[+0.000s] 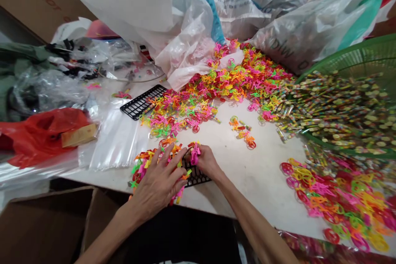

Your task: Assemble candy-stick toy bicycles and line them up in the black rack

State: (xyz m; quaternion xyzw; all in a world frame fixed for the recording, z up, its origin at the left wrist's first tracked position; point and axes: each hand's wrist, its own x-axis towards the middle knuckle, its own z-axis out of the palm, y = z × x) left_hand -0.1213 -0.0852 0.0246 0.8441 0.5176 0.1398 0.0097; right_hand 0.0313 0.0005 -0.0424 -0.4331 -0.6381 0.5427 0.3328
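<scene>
Table (247, 169): pale and cluttered, filled most of the view. Plastic sacks (148, 8) were heaped along its far side, 11 to 1 o'clock. Green basket (365, 55) sat at 2 to 3 o'clock, tilted, with wrapped sticks (334, 107) spilling out. The big pile of neon pieces (229, 78) lay at 12 o'clock from the hands, well apart from them. A heap of coloured rings (340, 202) lay at 4 o'clock by the near edge. Cardboard box (46, 222) at 8 o'clock, below the table edge; red bag (37, 132) at 9. Clear sleeves (117, 140) at 10 o'clock, spare black grid (140, 101) at 11.

Black grid tray (198, 178) lay at the near edge under both hands. Its long axis seemed to run 9 to 3, but it was mostly hidden. Left hand (157, 181) was palm down, fingers spread flat over the cluster of pieces (144, 161) on the tray's left part. Right hand (207, 163) was at 3 o'clock of the left, the two close together, its fingers pinching a pink piece (194, 153). The piece was just above the tray, bare cells at 6 o'clock of it. The right hand was nearer to those cells, and the left fingertips crowded them from 9 o'clock. A stray clump (243, 132) lay at 1 o'clock of the right hand, apart, with bare table between.
</scene>
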